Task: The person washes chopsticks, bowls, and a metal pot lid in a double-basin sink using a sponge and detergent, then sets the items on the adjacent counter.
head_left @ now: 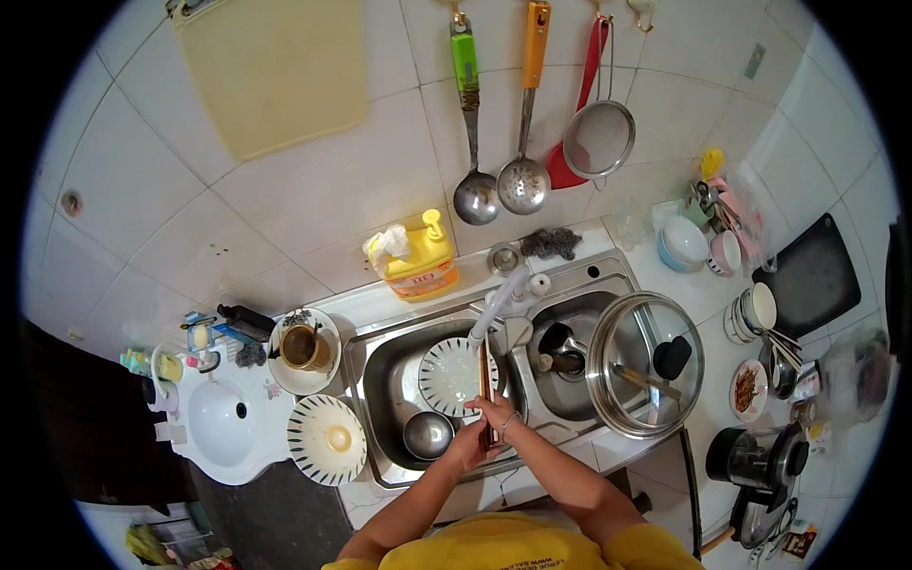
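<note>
My left hand [466, 446] and my right hand [496, 414] meet over the near edge of the left sink basin, fingers closed around a bundle of brown chopsticks [487, 369]. The bundle points away from me, its far ends by the mouth of the faucet [496, 306]. Beneath, a white plate with dark rim dashes [435, 375] lies in the basin [380, 380], partly covered by the chopsticks. A small steel bowl [428, 435] sits nearest my left hand. Whether water is running is hard to make out.
A large pot with a glass lid [646, 328] covers part of the right basin [570, 404]. Left of the sink stand a dashed plate [318, 446] and a brown pot on a plate [305, 348]. Behind is a yellow jug [423, 261]; ladles [476, 197] hang above.
</note>
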{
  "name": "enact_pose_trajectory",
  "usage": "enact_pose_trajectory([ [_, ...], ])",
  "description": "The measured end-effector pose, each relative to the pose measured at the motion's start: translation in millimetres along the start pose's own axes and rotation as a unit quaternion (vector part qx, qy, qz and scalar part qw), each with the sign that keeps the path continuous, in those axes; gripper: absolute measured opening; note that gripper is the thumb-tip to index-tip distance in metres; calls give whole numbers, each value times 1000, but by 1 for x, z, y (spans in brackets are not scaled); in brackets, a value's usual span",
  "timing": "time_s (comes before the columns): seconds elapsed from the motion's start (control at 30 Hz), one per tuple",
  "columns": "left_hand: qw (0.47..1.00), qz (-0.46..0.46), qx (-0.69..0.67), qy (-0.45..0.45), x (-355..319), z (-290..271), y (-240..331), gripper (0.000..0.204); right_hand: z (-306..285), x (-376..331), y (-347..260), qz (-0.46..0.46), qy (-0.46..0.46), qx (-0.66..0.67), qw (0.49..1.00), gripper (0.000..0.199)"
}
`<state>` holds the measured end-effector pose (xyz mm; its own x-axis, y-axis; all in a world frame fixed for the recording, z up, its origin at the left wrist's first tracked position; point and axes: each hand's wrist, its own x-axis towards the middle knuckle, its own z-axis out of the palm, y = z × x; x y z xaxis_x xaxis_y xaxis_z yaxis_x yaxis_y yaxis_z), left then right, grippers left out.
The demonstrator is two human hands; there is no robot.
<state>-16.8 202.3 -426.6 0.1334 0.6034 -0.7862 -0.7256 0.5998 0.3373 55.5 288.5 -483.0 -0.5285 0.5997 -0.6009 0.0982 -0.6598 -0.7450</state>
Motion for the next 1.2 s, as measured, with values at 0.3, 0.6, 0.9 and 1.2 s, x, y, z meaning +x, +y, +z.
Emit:
enact_pose_trajectory([
  [0.3, 998, 8, -2, -63, -24, -15, 16, 17, 8, -12, -64, 15, -166, -263, 950, 33],
  [0.6, 993, 109, -35, -27, -22, 13, 27, 10, 5, -4, -92, 30, -146, -277, 949, 53],
  [0.9, 996, 72, 48, -16, -58, 12, 30, 10, -46, 64, -123, -101, 249, -526, 807, 42],
  [1.2, 996, 57, 71, -15, -55, -7, 31, 17, -43, 23, -102, -253, 49, -332, 908, 23],
])
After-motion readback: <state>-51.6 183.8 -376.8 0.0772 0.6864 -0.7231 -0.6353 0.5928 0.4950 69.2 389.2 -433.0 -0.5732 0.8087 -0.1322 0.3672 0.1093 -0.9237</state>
